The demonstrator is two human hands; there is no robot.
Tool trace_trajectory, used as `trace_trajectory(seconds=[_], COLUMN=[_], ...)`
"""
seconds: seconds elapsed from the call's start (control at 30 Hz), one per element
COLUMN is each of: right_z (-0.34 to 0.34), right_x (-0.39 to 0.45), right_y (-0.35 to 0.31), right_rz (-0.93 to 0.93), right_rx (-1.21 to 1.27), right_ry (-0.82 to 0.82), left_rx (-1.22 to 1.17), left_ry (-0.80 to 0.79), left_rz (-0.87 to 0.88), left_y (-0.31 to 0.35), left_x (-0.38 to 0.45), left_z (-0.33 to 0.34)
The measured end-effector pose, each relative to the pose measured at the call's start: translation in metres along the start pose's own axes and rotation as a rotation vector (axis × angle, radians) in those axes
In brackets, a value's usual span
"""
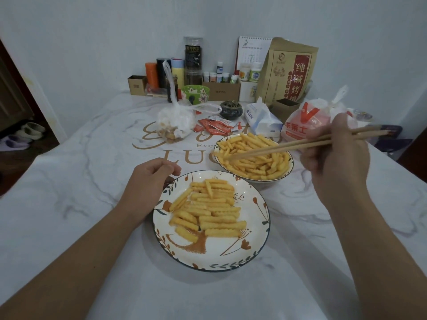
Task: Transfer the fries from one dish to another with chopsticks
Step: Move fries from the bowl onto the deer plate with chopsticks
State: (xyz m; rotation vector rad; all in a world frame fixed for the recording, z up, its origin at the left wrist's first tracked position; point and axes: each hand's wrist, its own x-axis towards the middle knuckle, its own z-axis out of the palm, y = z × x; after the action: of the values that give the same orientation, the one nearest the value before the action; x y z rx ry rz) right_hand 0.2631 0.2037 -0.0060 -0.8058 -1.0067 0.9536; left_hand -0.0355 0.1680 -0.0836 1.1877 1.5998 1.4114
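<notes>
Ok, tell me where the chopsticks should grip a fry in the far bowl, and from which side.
Pinch a top fry at its middle, across its narrow width, coming down from above with the chopsticks; the fries lie flat and heaped in the bowl, so the ends are likely buried.

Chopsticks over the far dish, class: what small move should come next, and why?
Probably close the chopsticks on one fry: the right hand holds them with tips down among the fries in the far dish, apparently gripping nothing yet, while the left hand rests beside the near plate.
</notes>
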Motion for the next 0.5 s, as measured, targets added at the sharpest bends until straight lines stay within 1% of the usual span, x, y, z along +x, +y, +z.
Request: trace_trajectory(seconds=[0.07,0.1,0.17,0.23,0.4,0.47,0.5], right_z=[0.0,-0.001,-0.001,-0.001,-0.002,-0.004,-0.005], right_x=[-0.002,-0.003,-0.005,-0.007,-0.007,-0.005,-0.004], right_y=[-0.001,-0.001,0.002,0.004,0.001,-0.004,-0.006], right_rz=[0.175,0.217,0.24,0.233,0.181,0.145,0.136], right_rx=[0.036,0.002,-0.076,-0.142,-0.182,-0.157,-0.126], right_ry=[-0.174,-0.267,-0.421,-0.511,-0.532,-0.511,-0.476], left_rx=[-0.009,-0.01,-0.016,-0.02,-0.02,-0.013,-0.012], left_ry=[0.003,0.003,-0.001,0.001,-0.004,-0.005,-0.004], left_rz=[0.002,0.003,0.002,-0.003,-0.008,-0.001,0.0], left_y=[0.0,0.0,0.0,-0.001,-0.001,-0.001,-0.001], left_x=[0.001,0.001,0.0,0.0,0.001,0.001,0.002], left_z=[0.0,0.0,0.0,0.001,0.0,0.0,0.0])
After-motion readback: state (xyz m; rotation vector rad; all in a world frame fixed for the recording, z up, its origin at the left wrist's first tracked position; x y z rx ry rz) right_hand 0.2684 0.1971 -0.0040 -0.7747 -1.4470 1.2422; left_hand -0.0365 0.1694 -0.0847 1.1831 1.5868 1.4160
